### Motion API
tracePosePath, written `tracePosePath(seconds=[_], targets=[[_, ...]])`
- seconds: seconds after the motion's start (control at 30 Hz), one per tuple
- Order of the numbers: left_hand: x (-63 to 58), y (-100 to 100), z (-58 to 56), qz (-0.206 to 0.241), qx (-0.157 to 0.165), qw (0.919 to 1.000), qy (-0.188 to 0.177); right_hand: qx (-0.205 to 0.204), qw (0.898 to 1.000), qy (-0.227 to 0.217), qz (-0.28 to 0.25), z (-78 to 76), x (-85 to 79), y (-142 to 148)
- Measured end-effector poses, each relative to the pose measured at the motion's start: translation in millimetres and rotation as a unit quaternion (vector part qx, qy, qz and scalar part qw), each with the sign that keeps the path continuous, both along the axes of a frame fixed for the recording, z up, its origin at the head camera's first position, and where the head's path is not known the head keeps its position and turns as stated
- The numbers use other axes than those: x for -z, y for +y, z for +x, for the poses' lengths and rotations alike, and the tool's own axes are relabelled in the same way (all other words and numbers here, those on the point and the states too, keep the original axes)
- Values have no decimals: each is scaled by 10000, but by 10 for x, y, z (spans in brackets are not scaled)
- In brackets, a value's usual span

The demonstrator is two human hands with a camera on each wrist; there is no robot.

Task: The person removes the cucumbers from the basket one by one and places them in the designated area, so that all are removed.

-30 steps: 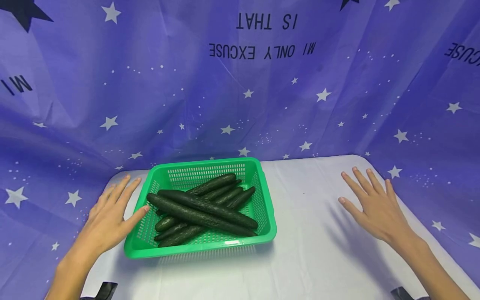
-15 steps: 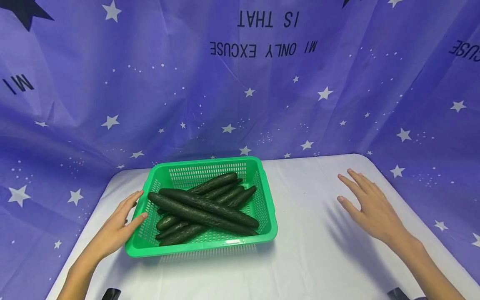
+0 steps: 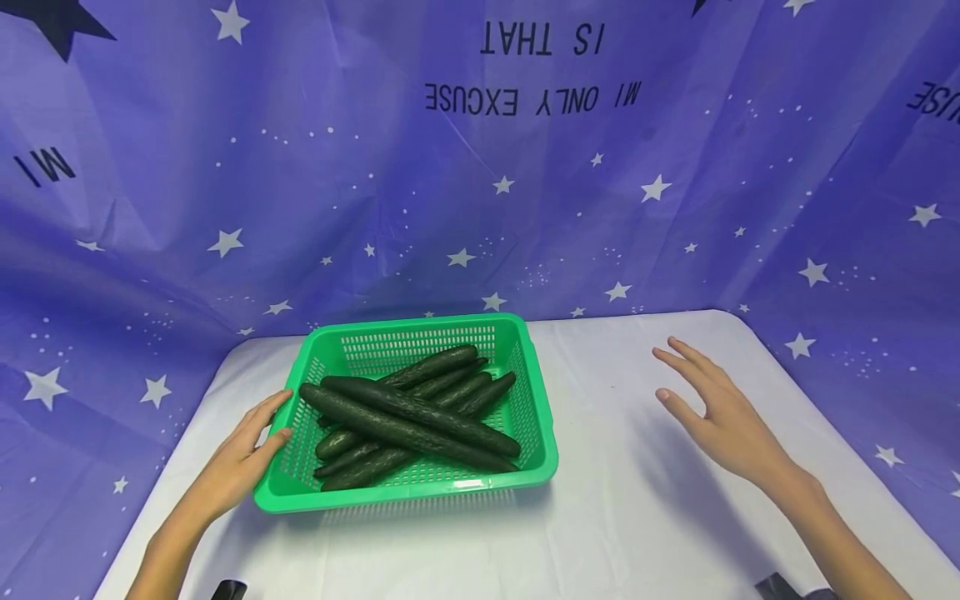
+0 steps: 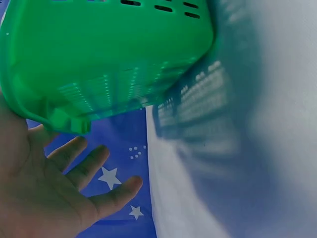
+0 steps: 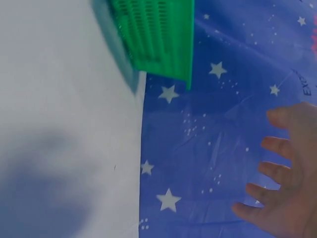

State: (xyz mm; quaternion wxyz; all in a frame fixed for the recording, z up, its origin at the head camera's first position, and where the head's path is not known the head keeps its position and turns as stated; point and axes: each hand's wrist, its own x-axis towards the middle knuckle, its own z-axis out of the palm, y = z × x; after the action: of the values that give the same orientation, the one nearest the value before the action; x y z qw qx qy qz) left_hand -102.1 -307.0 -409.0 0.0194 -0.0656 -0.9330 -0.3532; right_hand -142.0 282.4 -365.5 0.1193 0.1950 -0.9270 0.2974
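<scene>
A green plastic basket (image 3: pixel 406 495) with slotted walls stands on the white-covered table, left of centre in the head view. Inside it several long dark green cucumbers (image 3: pixel 420 417) lie crossed over one another. My left hand (image 3: pixel 238 461) is at the basket's left rim, thumb and fingertips right at the edge. In the left wrist view the fingers of that hand (image 4: pixel 64 183) are spread and loosely straight beside the basket's outer wall (image 4: pixel 114 59). To the right of the basket, my right hand (image 3: pixel 723 421) hovers over the table with relaxed fingers, holding nothing.
The white cloth-covered table (image 3: pixel 600 517) has a blue-purple curtain (image 3: pixel 480 208) with stars and lettering behind it and along its sides. Small black objects (image 3: pixel 229 590) show at the bottom edge of the head view.
My left hand has come down and in to the basket's left rim, its fingers drawn closer together. The right hand has moved a little left and turned sideways. Basket and cucumbers stay put.
</scene>
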Motion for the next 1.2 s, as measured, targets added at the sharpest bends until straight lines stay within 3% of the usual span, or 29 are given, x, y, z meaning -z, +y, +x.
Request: tracePosePath(seconds=[0.17, 0.43, 0.53, 0.7, 0.83, 1.0, 1.07, 1.2], targets=[[41, -22, 13, -125, -39, 9999, -77, -234, 9992, -148, -292, -5, -66, -126], [2, -47, 4, -886, 85, 9960, 95, -587, 9955, -338, -662, -23, -144, -379], [-13, -43, -10, -761, 154, 9970, -2, -793, 9922, -496, -822, -44, -144, -493], [33, -44, -33, -23, 74, 9994, -327, -1311, 9792, -831, -1305, -92, -126, -718], [142, -61, -44, 821, -116, 9941, -700, -1776, 9604, -1192, -1785, -118, -102, -938], [267, -81, -47, 2243, 25, 9698, -962, -2222, 9368, -1732, -2074, -139, -50, -1236], [301, -73, -41, 2761, 143, 9558, -1000, -2316, 9313, -1910, -2061, -155, -16, -1343], [366, -43, -45, 3342, 283, 9375, -928, -2369, 9272, -2154, -1943, -205, 43, -1501]])
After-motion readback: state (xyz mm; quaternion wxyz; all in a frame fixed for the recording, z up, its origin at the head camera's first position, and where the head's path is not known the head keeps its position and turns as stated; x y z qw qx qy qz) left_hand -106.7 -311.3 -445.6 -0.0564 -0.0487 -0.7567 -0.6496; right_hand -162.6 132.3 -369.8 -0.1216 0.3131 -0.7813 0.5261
